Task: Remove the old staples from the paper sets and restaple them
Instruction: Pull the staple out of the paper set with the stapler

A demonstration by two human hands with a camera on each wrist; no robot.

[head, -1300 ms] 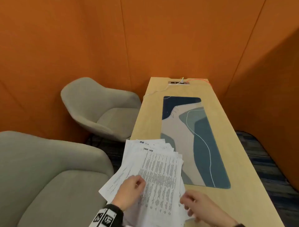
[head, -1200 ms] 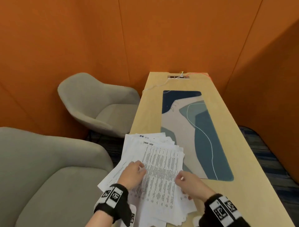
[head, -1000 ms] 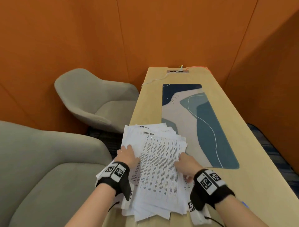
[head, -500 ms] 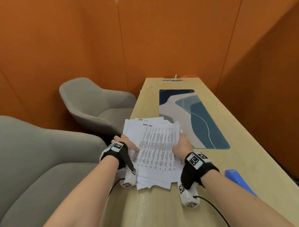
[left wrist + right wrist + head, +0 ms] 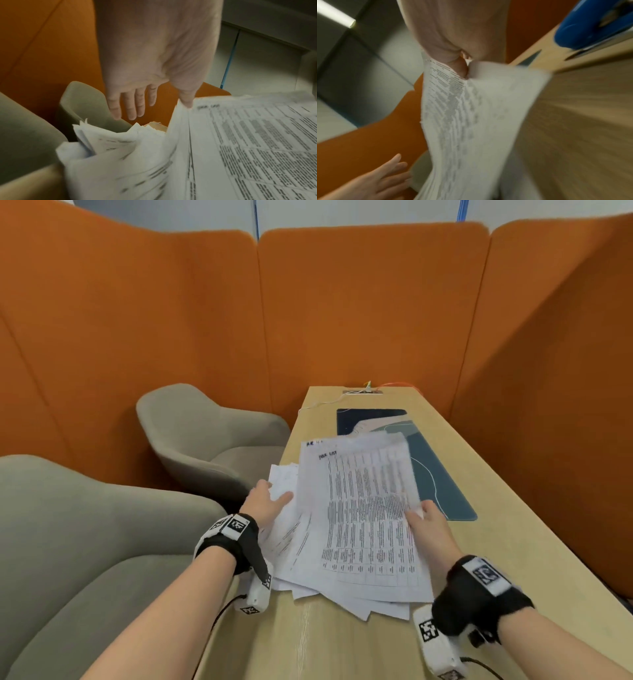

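A loose pile of printed paper sets (image 5: pixel 284 539) lies at the near left edge of the wooden table (image 5: pixel 342 645). The top paper set (image 5: pixel 363 508) is raised off the pile, and my right hand (image 5: pixel 428 525) pinches its right edge between thumb and fingers (image 5: pixel 460 67). My left hand (image 5: pixel 267 501) is at the pile's left side, fingers straight (image 5: pixel 135 104), the thumb touching the raised set's left edge (image 5: pixel 248 148). A blue stapler (image 5: pixel 590 24) lies on the table to the right, seen only in the right wrist view. No staple is visible.
A blue and grey desk mat (image 5: pixel 442 484) lies beyond the papers, with a power socket (image 5: pixel 362 392) and cables at the far end. Two grey armchairs (image 5: pixel 205 436) (image 5: pixel 85 542) stand left of the table. Orange partition walls (image 5: pixel 359 320) enclose the booth.
My right hand has gone from resting on the pile to pinching the top set and lifting it. My left hand slid to the pile's left edge. The head view tilted up.
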